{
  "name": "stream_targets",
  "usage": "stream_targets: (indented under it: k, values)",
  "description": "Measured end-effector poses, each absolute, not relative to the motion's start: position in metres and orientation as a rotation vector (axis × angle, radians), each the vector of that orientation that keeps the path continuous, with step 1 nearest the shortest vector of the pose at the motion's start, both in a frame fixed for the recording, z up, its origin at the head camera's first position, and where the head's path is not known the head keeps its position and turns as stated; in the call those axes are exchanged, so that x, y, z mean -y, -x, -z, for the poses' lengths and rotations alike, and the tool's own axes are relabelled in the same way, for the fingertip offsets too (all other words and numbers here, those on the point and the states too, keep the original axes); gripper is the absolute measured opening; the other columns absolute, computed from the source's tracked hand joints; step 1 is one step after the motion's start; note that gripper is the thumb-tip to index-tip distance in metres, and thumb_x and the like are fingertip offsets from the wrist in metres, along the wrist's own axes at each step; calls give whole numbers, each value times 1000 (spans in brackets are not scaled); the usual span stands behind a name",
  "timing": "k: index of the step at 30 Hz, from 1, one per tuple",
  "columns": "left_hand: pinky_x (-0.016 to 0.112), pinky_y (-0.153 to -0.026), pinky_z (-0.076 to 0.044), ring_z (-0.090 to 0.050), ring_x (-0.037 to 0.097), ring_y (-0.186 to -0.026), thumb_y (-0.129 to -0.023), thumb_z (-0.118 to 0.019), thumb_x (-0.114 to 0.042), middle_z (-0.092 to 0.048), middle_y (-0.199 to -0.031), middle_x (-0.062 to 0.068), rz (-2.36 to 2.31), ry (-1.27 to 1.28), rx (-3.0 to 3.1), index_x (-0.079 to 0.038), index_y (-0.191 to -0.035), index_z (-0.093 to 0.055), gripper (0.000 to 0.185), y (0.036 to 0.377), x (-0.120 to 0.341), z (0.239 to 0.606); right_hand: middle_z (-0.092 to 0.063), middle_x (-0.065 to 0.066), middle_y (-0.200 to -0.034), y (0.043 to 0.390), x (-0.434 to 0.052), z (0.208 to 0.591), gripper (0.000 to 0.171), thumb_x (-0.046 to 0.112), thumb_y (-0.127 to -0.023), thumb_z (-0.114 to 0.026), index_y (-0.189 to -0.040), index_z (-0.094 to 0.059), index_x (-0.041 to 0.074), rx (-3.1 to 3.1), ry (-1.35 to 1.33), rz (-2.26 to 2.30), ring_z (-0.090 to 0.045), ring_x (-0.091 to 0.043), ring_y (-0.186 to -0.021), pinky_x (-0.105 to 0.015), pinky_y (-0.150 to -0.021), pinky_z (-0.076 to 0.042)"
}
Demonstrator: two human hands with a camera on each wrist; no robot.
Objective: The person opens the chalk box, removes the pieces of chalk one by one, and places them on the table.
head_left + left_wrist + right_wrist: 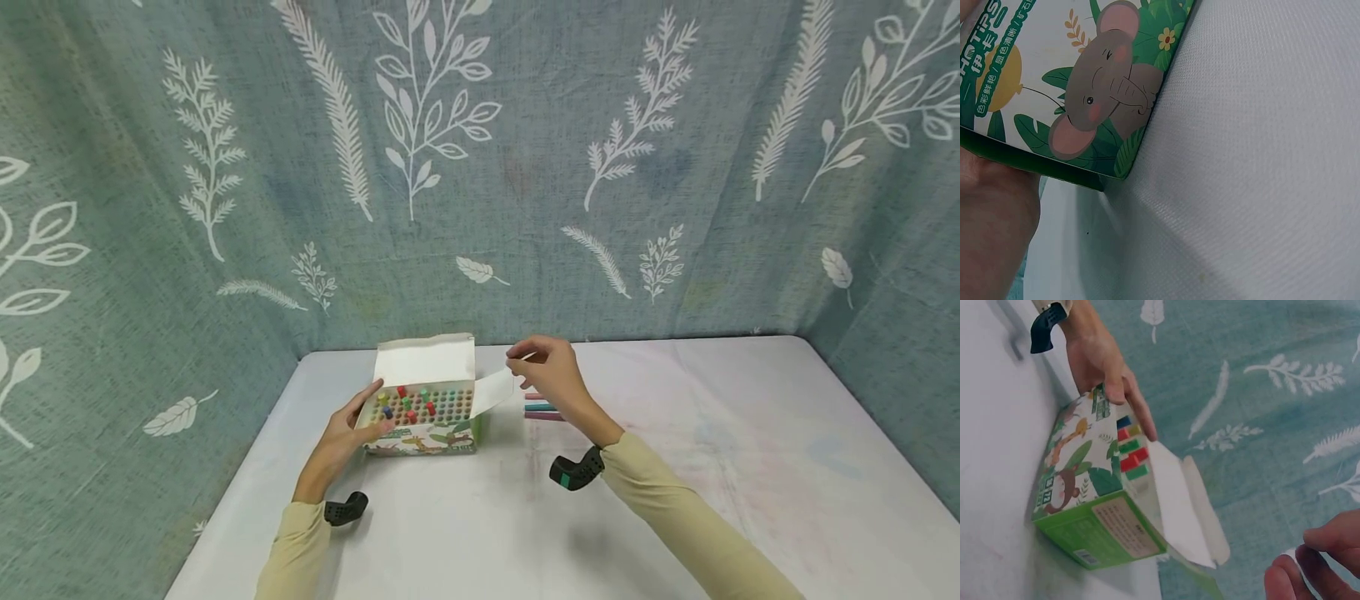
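A printed cardboard box stands with its lid raised, a tray of round holes inside. Several short coloured sticks poke up from it, red, green, yellow and blue. My left hand grips the box's left end, thumb at the front edge and fingers toward the back. Above the raised right side flap is my right hand, thumb and forefinger together. In the right wrist view a small white thing shows between its fingers, mostly hidden by them; its kind is unclear.
Pink, blue and purple sticks lie on the white-covered table, right of the box and partly behind the right forearm. A green leaf-patterned curtain hangs behind and at both sides. Each wrist wears a black camera mount.
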State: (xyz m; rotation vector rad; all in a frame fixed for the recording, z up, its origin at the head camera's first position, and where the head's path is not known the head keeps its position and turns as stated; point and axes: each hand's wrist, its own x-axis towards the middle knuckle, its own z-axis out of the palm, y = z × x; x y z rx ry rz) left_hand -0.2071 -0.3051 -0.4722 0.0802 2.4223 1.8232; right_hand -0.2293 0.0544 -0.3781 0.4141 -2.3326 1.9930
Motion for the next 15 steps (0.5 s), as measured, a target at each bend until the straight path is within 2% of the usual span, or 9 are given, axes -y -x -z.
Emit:
stream_targets:
  k: [6, 10, 15]
  values:
    - [50, -97, -39, -44, 33, -124, -88, -70, -23, -27, -151, 8, -1816, -85, -2412, -32, -150, -26, 77, 206, 303, 468, -67, -9, -93, 233, -41, 375, 8, 7, -86, -69, -94, -72, 6, 2382, -501, -1978, -64, -36, -82, -38, -62, -55]
    - [46, -94, -42, -49, 29, -120, -86, -72, -28, -33, -147, 4, -1822, -66, -2415, -38, -148, -29, 76, 208, 306, 476, -66, -8, -94, 236, -30, 376, 9, 5, -86, -69, -95, -71, 4, 2400, -590, -1952, -64, -32, -82, -42, -63, -55]
    - [45, -93, -43, -49, 28, -119, -85, -72, -28, -33, -147, 3, -1840, -72, -2410, -38, -148, -30, 76, 208, 305, 476, -67, -10, -94, 239, -17, 375, 11, 5, -86, -69, -96, -70, 4, 2442, -719, -1871, -65, -24, -79, -36, -63, -55]
